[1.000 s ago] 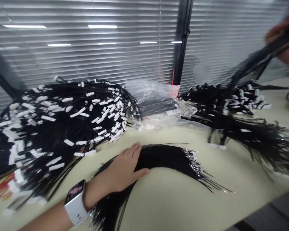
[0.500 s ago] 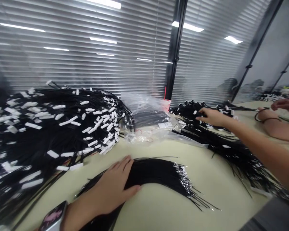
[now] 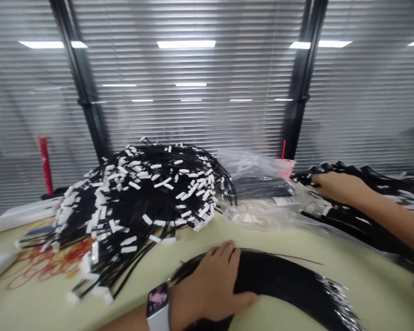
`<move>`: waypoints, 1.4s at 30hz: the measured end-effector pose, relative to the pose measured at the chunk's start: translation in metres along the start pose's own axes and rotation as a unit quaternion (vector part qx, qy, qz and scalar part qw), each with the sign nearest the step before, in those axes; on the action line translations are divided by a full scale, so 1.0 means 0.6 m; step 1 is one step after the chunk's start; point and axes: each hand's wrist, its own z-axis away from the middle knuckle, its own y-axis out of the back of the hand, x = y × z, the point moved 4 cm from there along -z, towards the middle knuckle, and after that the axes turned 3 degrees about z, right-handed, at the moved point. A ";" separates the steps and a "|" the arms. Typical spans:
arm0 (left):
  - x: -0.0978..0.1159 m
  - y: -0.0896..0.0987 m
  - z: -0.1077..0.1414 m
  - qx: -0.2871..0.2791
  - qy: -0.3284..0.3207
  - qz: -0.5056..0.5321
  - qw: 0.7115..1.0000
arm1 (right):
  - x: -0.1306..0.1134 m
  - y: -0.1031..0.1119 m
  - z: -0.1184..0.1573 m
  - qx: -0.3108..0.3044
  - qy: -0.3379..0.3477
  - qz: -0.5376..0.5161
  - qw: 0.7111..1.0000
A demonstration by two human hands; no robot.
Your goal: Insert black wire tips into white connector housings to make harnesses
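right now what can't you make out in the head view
Head view: fingertips of the right hand, obscured by the hand itself and blur; whether they grip anything is unclear.
Head view: near end of the black wire bundle, cut off by the bottom edge; its middle is partly hidden by the left hand.
Head view: any print on the white label, too small and blurred.

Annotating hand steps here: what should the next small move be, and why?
Probably pinch something from the dark pile with the right hand: its fingertips are at the pile's left end, though any grip is hidden. The left hand lies across the black wire bundle, so it can likely steady that.
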 end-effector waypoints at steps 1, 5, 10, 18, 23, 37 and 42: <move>-0.001 -0.001 0.001 0.005 -0.003 0.001 1.000 | -0.042 0.005 -0.015 -0.015 0.012 0.013 1.000; -0.001 -0.002 0.004 0.028 -0.017 0.003 0.999 | -0.249 0.015 -0.069 -0.039 0.109 0.006 0.993; -0.005 -0.006 0.005 0.053 -0.030 0.000 0.998 | -0.426 0.013 -0.137 0.016 0.119 -0.055 0.991; -0.016 -0.014 0.003 0.080 -0.038 0.005 0.996 | -0.441 -0.038 -0.203 0.015 -0.040 -0.130 0.991; -0.008 -0.009 0.004 0.084 -0.034 -0.012 0.996 | -0.376 0.000 -0.210 0.144 -0.114 -0.167 0.969; -0.005 0.004 0.001 0.065 -0.028 0.026 0.997 | -0.246 0.232 0.005 0.443 -0.007 -0.094 0.892; -0.024 0.046 -0.006 0.127 0.070 0.196 0.970 | -0.258 0.259 0.072 0.357 0.101 -0.229 0.900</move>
